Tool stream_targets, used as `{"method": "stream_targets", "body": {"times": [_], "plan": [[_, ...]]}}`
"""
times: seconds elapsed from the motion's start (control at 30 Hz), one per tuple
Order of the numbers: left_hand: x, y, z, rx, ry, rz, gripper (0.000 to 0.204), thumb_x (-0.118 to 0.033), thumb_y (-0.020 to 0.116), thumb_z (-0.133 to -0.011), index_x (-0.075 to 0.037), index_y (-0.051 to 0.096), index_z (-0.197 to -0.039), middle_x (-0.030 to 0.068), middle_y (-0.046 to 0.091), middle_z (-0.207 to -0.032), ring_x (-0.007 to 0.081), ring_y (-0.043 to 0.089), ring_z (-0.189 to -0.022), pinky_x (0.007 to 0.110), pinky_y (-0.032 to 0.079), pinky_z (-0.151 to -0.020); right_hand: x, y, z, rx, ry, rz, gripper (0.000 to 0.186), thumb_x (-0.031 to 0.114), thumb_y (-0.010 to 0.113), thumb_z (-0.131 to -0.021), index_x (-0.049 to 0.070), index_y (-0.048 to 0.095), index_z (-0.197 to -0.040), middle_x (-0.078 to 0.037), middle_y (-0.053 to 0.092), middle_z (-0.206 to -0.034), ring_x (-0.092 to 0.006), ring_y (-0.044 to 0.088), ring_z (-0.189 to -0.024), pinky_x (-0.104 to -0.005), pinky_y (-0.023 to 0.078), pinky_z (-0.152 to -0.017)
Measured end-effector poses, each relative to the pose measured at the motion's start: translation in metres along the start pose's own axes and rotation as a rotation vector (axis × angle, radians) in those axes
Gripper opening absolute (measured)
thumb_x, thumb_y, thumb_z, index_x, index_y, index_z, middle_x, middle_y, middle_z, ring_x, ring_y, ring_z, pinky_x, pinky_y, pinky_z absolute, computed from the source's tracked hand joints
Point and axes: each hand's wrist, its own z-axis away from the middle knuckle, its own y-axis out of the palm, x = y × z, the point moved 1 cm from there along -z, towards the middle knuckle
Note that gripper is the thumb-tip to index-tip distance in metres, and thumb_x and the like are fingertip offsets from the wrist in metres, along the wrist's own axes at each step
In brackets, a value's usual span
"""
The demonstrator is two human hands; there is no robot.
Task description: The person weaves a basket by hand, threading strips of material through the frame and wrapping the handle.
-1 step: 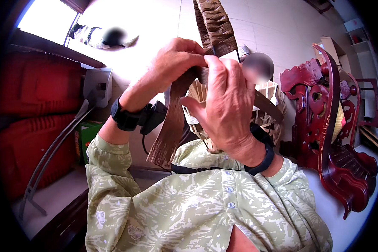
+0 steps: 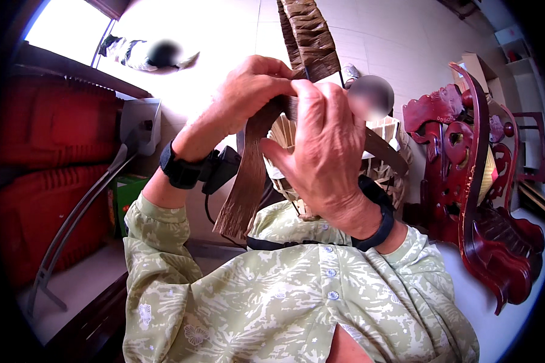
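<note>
Left hand (image 2: pixel 248 92) grips a brown strip (image 2: pixel 246 181) near the basket (image 2: pixel 281 184); we cannot tell whether the right hand (image 2: pixel 330 148) grips.

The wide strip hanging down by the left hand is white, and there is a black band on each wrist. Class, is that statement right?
Not quite: the head view shows that the wide strip hanging down by the left hand is brown, not white. The black band on each wrist is right.
</note>
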Motion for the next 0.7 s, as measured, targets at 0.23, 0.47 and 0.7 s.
{"method": "stream_targets", "body": {"times": [0.23,0.47,0.7], "plan": [[0.023,-0.004,-0.016,0.212,0.198,0.070,0.021,-0.017,0.067,-0.082,0.002,0.065,-0.092,0.0026,0.060,-0.075,0.0086,0.058,-0.068,0.022,0.048,-0.063,-0.008,0.009,-0.002,-0.137,-0.099,-0.134,0.050,0.020,0.076,-0.068,0.002,0.050,-0.107,-0.011,0.048,-0.094,-0.0238,0.051,-0.087,-0.0416,0.036,-0.077],[0.019,0.002,-0.012,0.065,-0.067,0.222,0.023,-0.021,0.067,-0.082,0.001,0.065,-0.088,0.0038,0.063,-0.081,0.0099,0.058,-0.070,0.024,0.048,-0.063,0.007,-0.012,-0.007,-0.080,-0.023,-0.119,0.051,0.009,0.079,-0.060,0.008,0.055,-0.106,-0.010,0.053,-0.096,-0.0285,0.057,-0.093,-0.0405,0.043,-0.080],[0.029,-0.014,-0.018,0.182,0.280,-0.183,0.027,-0.011,0.067,-0.086,0.002,0.062,-0.109,0.0097,0.063,-0.103,0.0180,0.062,-0.092,0.028,0.052,-0.081,-0.001,0.001,-0.009,-0.230,-0.117,-0.154,0.030,0.010,0.076,-0.065,0.007,0.054,-0.086,-0.008,0.050,-0.086,-0.0241,0.056,-0.079,-0.0394,0.040,-0.071]]}}
